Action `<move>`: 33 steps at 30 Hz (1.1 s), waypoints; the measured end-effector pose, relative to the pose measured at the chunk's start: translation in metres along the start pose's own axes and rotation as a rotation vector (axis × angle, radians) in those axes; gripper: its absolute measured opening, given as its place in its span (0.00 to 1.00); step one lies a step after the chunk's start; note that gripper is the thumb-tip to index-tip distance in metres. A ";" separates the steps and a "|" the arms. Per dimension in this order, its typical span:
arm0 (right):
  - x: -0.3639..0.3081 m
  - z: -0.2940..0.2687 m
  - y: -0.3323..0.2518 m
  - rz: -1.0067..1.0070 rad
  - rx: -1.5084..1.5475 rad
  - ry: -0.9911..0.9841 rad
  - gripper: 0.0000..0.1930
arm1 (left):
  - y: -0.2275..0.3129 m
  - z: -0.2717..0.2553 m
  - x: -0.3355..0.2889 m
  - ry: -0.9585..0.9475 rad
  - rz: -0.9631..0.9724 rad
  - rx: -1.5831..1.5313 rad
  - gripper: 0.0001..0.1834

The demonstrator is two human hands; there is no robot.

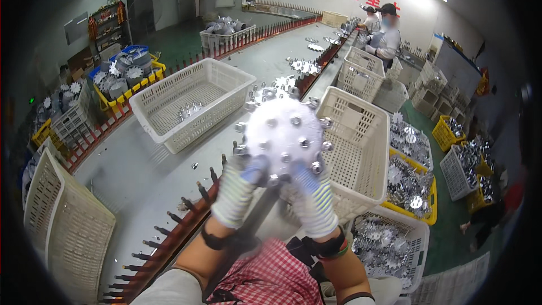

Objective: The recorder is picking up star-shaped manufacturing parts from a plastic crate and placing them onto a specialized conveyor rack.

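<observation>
Straight in front of me is a round, pale silver disc [280, 127] with short shiny metal studs on its face and around its rim. My left hand [239, 189], in a striped knit glove with bluish fingers, grips its lower left edge. The lower right edge is held by my right hand [312, 191], gloved the same way. Both thumbs are blurred, and the fingers behind the disc are hidden. Just beyond it, similar studded pieces [270, 94] show partly. A white plastic crate [355, 152] stands close to the right of the disc.
A white crate [195, 104] with a few small metal parts sits on the grey table [149, 197]. Upright dark spindles [186, 203] line the conveyor. Crates of shiny parts [389, 243] stand at right. Two co-workers [388, 39] are at the far right.
</observation>
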State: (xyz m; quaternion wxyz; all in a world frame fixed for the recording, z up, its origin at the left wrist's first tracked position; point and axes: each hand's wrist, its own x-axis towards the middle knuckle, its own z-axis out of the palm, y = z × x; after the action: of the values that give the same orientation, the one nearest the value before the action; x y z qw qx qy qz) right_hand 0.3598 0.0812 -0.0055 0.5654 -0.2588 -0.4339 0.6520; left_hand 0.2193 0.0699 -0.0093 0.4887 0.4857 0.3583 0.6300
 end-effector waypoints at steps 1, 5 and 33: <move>0.005 -0.001 -0.011 0.037 0.139 0.070 0.24 | -0.003 0.012 0.004 0.039 -0.076 -0.084 0.25; 0.067 -0.014 -0.019 -0.255 -0.068 0.162 0.13 | -0.053 0.002 0.028 0.211 -0.101 -0.318 0.31; 0.077 0.038 -0.020 0.165 0.006 -0.257 0.22 | 0.056 -0.020 0.028 0.380 0.358 0.088 0.24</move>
State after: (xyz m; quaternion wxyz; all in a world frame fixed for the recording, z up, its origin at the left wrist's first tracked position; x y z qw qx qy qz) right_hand 0.3210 0.1441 0.0418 0.4507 -0.2063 -0.4778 0.7252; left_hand 0.1841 0.0822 0.0444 0.2716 0.4352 0.3791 0.7701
